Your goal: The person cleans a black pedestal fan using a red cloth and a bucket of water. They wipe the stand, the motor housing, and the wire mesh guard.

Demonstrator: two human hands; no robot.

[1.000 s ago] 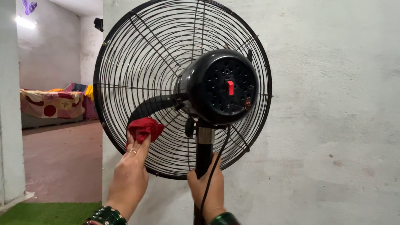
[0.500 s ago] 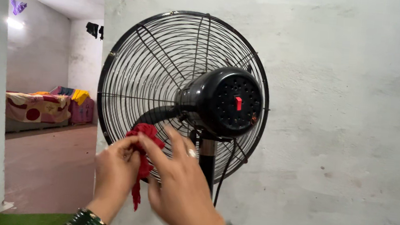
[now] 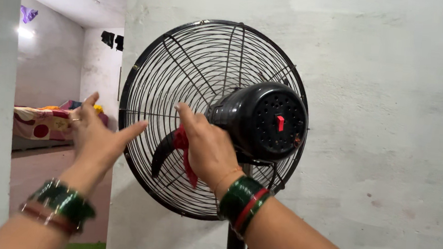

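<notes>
My right hand [image 3: 206,147] clenches a red cloth [image 3: 183,150] against the fan grille [image 3: 183,74], just left of the black motor housing [image 3: 264,120]. My left hand [image 3: 97,136] hovers released, fingers spread, beside the grille's left rim.

right hand [image 3: 206,149] pressing red cloth [image 3: 183,150], fan grille [image 3: 183,74]

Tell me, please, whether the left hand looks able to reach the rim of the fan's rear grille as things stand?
Probably yes: the left hand is open beside the rear grille, nothing between them.

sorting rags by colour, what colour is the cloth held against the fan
Red cloth, in the right hand; head view shows it best.
</notes>
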